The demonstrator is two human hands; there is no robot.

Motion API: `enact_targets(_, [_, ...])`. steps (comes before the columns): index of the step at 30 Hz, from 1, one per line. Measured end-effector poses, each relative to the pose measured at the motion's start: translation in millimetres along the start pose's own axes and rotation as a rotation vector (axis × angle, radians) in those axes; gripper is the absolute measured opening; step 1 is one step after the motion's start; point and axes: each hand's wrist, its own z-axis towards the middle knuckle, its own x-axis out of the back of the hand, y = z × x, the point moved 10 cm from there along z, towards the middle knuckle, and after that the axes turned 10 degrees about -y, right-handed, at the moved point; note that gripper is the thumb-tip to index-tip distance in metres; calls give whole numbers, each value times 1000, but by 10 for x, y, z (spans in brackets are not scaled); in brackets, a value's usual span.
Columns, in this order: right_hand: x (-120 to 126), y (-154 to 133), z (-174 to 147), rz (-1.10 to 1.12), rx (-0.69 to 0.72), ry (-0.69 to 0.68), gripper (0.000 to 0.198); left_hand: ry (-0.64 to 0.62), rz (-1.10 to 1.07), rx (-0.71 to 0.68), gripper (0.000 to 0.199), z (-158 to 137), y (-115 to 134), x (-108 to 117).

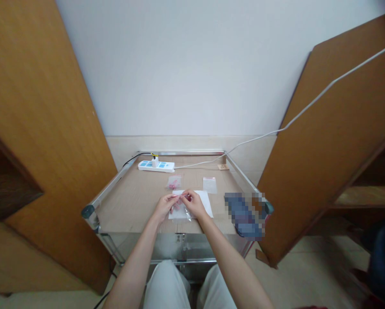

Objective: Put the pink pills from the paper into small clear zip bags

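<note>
My left hand point(165, 206) and my right hand point(194, 203) meet over a white sheet of paper point(205, 206) on the table. Between them is a clear plastic bag point(186, 214), its top edge pinched by the fingers of both hands. The bag hangs down in front of the paper; my fingers partly hide what is in it. Just beyond the hands lies a small clear zip bag point(174, 182) with pink pieces inside. To its right rests another flat zip bag point(209, 185), whitish, with a pink strip along the top.
A white power strip point(156, 166) with a plug in it lies at the table's back left. Its white cable point(253, 139) runs up to the right. A pixelated dark item point(244, 214) lies at the right edge. Wooden panels point(92, 171) flank the table point(124, 201).
</note>
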Motion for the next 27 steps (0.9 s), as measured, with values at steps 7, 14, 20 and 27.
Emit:
enact_targets(7, [-23,-106,-9,-96,59,-37,8,31,22,15,32,-2,-21,43])
enact_targets(14, [-6,-215,-16,-128,146,-18,7,54,20,13,32,-7,-5,44])
enact_targets(20, [-10,-178,-11,-134,127,-6,7,32,44,12,34,15,-49,43])
enact_targets(27, [-13,-145,3,-122,117,14,2,59,50,29,37,38,-126,75])
